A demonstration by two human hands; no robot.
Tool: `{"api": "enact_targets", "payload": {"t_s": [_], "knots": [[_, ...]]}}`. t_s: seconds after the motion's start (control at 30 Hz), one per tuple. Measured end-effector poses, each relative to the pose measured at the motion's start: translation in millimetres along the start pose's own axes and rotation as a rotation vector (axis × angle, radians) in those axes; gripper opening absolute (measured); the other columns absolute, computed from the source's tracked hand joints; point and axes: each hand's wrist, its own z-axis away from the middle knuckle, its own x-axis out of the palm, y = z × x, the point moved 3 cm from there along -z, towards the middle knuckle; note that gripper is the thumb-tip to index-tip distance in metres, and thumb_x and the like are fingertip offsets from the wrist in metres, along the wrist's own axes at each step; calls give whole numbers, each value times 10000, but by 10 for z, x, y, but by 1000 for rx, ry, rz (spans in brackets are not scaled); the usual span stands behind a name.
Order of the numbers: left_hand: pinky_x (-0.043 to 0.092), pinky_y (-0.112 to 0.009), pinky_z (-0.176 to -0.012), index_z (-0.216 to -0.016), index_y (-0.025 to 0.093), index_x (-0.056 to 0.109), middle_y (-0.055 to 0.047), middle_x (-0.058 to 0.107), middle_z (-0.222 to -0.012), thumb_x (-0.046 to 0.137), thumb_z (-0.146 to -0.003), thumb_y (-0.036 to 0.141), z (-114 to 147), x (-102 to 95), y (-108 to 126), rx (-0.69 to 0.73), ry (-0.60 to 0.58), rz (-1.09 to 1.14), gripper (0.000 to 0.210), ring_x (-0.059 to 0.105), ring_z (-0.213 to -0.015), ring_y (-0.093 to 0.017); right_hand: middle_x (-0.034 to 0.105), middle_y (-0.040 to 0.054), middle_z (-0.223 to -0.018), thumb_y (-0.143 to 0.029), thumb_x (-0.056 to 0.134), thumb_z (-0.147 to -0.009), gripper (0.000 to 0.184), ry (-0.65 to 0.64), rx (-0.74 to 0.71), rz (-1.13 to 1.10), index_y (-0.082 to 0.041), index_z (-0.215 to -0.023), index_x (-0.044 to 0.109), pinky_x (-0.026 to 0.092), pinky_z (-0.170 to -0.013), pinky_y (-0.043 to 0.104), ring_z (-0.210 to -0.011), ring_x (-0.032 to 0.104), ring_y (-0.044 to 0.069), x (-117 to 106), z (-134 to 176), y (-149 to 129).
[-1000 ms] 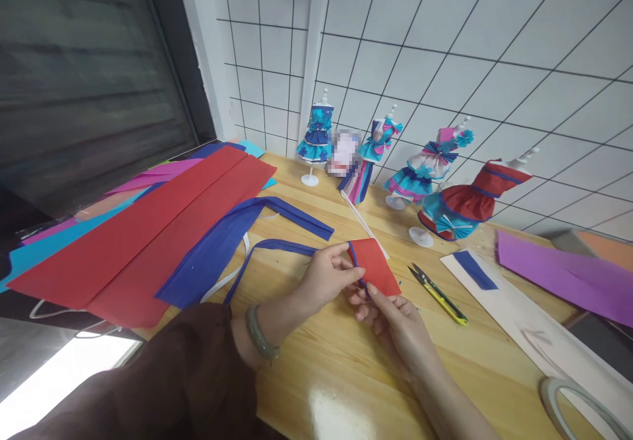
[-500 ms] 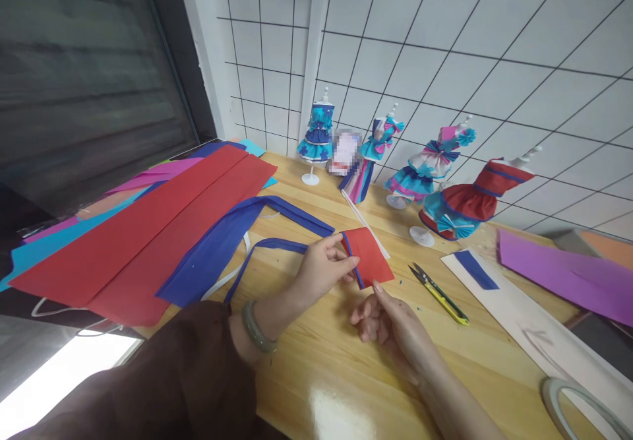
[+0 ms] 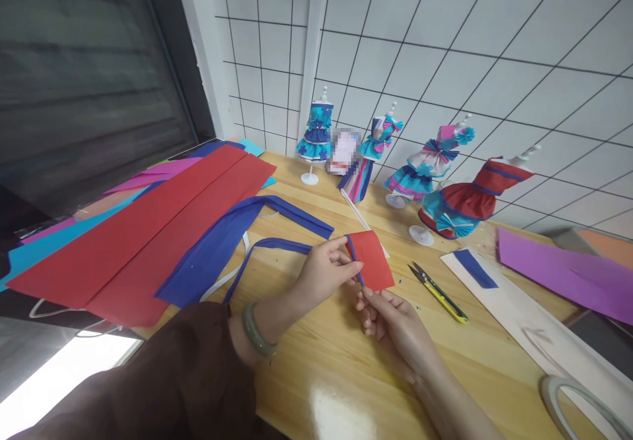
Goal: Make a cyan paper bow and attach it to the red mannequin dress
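Observation:
A small red piece of fabric (image 3: 373, 262) with a narrow blue trim along its left edge is held above the wooden table. My left hand (image 3: 329, 272) pinches the trimmed edge between thumb and fingers. Close by, my right hand (image 3: 390, 318) pinches the lower end of that edge, its other fingers curled underneath. Just right of the fabric lie yellow-handled thread snips (image 3: 440, 295). Behind my left hand, a long blue fabric strip (image 3: 212, 255) and a thinner blue strip (image 3: 277, 245) lie on the table.
Large red fabric sheets (image 3: 148, 229) cover the left side over other colours. Several small dressed mannequins stand along the back, one in a red dress (image 3: 469, 196). To the right are a white board (image 3: 529, 321), a purple sheet (image 3: 564, 272) and a tape roll (image 3: 548, 394).
My right hand has shifted its fingertips leftward, from the fabric's lower edge to the bottom end of the blue trim. The left hand has moved slightly to the right with the fabric.

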Motion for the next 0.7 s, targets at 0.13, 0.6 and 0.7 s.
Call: {"api": "enact_targets", "payload": {"t_s": [0.13, 0.6, 0.7], "knots": [[496, -238, -548, -1041, 104, 568, -52, 640, -707, 684, -641, 240, 6, -15, 40, -64, -5, 58, 438, 597, -603, -130, 631, 26, -580, -349, 730, -615, 244, 32, -84, 119, -118, -637, 655, 379, -390, 175, -401, 477, 63, -20, 3, -14], [510, -240, -579, -902, 126, 589, -39, 650, -690, 678, -634, 146, 29, -16, 75, -150, 55, 137, 283, 612, -604, -118, 642, 37, -595, -362, 709, -642, 249, 36, -134, 235, -123, -608, 648, 368, -425, 200, -410, 481, 73, -60, -33, 23], [509, -245, -577, -881, 122, 573, -40, 645, -699, 667, -642, 138, 21, -22, 66, -145, 53, 127, 258, 611, -601, -119, 641, 38, -593, -364, 705, -649, 254, 30, -127, 236, -121, -605, 644, 358, -423, 195, -408, 485, 70, -59, -36, 29]]}}
